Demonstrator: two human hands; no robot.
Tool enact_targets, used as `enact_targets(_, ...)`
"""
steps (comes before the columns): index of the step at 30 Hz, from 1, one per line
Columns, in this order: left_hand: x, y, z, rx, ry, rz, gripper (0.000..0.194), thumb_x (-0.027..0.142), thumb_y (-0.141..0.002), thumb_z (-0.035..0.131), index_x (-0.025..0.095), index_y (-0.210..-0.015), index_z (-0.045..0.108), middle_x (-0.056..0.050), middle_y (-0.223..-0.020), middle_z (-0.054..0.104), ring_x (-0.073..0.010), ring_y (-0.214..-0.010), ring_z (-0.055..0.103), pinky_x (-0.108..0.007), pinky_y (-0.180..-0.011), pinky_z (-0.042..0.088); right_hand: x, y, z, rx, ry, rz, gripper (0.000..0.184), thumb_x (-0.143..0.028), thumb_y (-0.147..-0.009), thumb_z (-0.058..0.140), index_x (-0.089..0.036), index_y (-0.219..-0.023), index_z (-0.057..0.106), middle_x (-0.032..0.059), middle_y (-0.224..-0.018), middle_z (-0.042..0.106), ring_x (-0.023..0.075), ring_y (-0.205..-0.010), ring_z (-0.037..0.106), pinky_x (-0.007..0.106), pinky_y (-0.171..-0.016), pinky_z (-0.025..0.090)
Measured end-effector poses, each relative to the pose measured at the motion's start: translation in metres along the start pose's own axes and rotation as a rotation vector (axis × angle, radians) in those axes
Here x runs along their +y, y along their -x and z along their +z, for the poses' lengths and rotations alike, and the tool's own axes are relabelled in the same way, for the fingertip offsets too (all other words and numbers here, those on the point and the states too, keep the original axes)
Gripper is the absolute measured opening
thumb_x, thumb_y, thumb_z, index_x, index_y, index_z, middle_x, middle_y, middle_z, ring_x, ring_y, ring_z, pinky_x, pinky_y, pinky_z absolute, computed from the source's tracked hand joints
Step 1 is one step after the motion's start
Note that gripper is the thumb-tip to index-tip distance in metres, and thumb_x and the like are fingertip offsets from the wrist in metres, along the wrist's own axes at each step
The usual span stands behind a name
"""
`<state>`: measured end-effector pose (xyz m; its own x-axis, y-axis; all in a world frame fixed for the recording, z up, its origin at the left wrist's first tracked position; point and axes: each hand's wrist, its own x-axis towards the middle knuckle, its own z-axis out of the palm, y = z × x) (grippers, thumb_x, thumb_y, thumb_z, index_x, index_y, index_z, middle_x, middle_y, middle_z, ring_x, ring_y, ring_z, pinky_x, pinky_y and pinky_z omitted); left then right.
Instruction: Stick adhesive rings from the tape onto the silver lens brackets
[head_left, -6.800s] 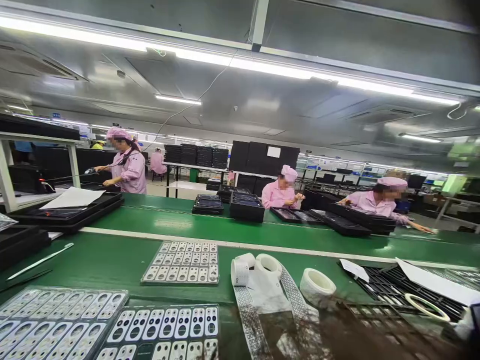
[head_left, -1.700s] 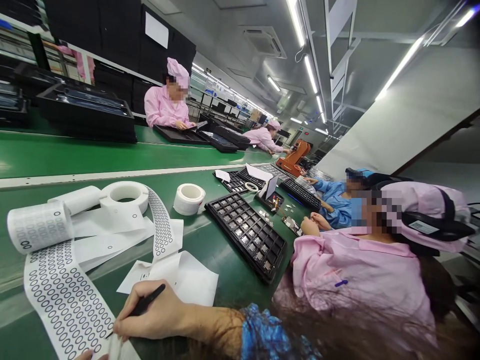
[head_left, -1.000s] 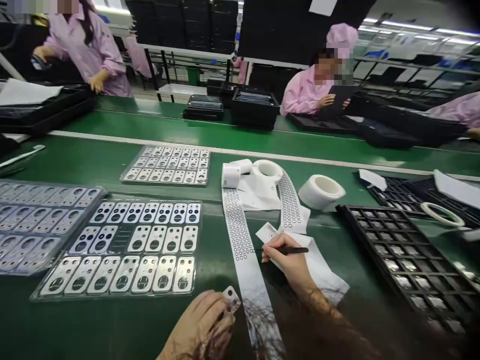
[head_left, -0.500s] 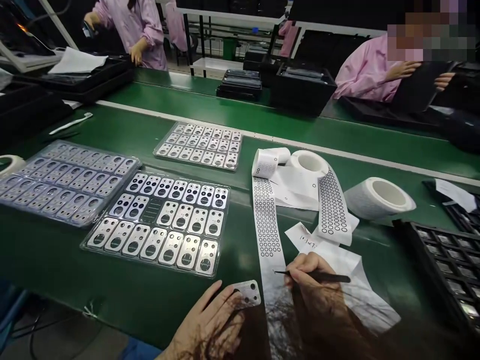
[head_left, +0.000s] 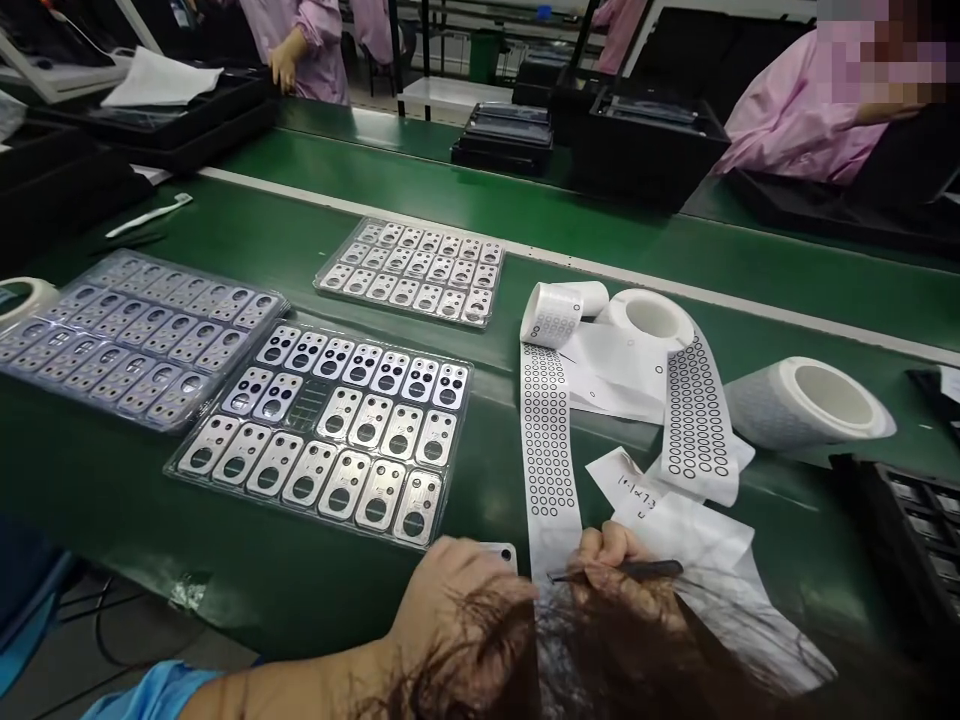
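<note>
Left hand (head_left: 450,600) was seen closed over a small metal plate (head_left: 501,553), one corner showing beyond the fingers, at the near edge of the green desk (head_left: 300,590). Right hand (head_left: 622,570) was pinched on dark tweezers (head_left: 622,572), tips laid on the white ring-sticker strip (head_left: 547,450). A clear tray of metal plates (head_left: 330,430) lay just left of the strip; loose hair partly hid both hands.

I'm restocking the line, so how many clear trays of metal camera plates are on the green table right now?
3. One tray lies nearest the left hand, one to its left, one farther back by the white line. More may lie outside the picture.
</note>
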<state>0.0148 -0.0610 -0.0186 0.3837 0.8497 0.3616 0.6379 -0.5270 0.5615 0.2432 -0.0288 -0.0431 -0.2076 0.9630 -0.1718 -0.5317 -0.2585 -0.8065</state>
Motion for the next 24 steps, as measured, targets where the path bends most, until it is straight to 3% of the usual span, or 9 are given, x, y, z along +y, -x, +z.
enact_targets(3,-0.002,-0.015,0.001,0.087,0.206,-0.060,0.040,0.054,-0.107,0.044,0.032,-0.121,0.075,-0.002,-0.099,0.077,-0.0211,-0.086,0.066,-0.040,-0.073,0.042,0.003,-0.008,-0.023,-0.202,0.012,0.062,0.014,-0.030,-0.082,0.089,-0.027,-0.079,0.076,0.0067,-0.074,0.071,0.0252,-0.055,0.070,0.034,-0.045,0.057)
enact_targets(5,-0.001,-0.022,-0.001,0.011,0.334,-0.104,0.038,0.057,-0.104,0.051,0.032,-0.118,0.076,-0.001,-0.097,0.076,-0.0201,-0.086,0.065,-0.040,-0.074,0.039,0.004,-0.011,-0.032,-0.264,0.000,0.070,0.013,-0.037,-0.084,0.087,-0.029,-0.083,0.077,0.0074,-0.078,0.073,0.0274,-0.059,0.073,0.036,-0.047,0.061)
enact_targets(7,0.002,-0.026,-0.004,-0.064,0.431,-0.155,0.027,0.049,-0.102,0.059,0.033,-0.112,0.078,0.002,-0.095,0.077,-0.0186,-0.088,0.066,-0.039,-0.079,0.039,0.003,-0.009,-0.034,-0.278,-0.008,0.061,0.014,-0.039,-0.086,0.086,-0.029,-0.086,0.076,0.0074,-0.081,0.075,0.0280,-0.063,0.075,0.036,-0.049,0.063)
enact_targets(10,0.004,-0.031,-0.009,-0.086,0.512,-0.235,0.016,0.036,-0.098,0.066,0.031,-0.104,0.079,0.005,-0.094,0.078,-0.0178,-0.091,0.066,-0.040,-0.087,0.039,0.000,-0.001,-0.028,-0.237,-0.011,0.044,0.009,-0.028,-0.091,0.082,-0.028,-0.091,0.074,0.0067,-0.086,0.073,0.0247,-0.069,0.076,0.031,-0.050,0.062)
enact_targets(16,0.003,-0.036,-0.013,-0.112,0.570,-0.288,0.010,0.036,-0.093,0.073,0.031,-0.095,0.082,0.006,-0.091,0.078,-0.0175,-0.091,0.066,-0.038,-0.094,0.042,-0.007,0.006,0.001,-0.212,-0.082,0.001,0.013,-0.020,-0.097,0.077,-0.031,-0.093,0.075,0.0025,-0.085,0.073,0.0186,-0.068,0.075,0.025,-0.056,0.063)
enact_targets(21,0.000,-0.036,-0.016,-0.144,0.535,-0.310,0.015,0.041,-0.094,0.073,0.029,-0.093,0.081,0.002,-0.091,0.077,-0.0185,-0.092,0.066,-0.040,-0.093,0.044,-0.010,0.009,0.028,0.060,-0.051,-0.111,0.019,-0.026,-0.086,0.088,-0.026,-0.080,0.069,0.0003,-0.073,0.067,0.0154,-0.054,0.068,0.022,-0.049,0.058)
enact_targets(24,-0.003,-0.037,-0.015,-0.115,0.543,-0.309,0.014,0.040,-0.092,0.074,0.028,-0.092,0.081,0.003,-0.089,0.078,-0.0171,-0.089,0.064,-0.038,-0.091,0.043,-0.011,0.011,0.033,0.086,0.092,-0.181,0.024,-0.030,-0.083,0.092,-0.027,-0.077,0.069,0.0015,-0.072,0.067,0.0174,-0.053,0.066,0.026,-0.048,0.058)
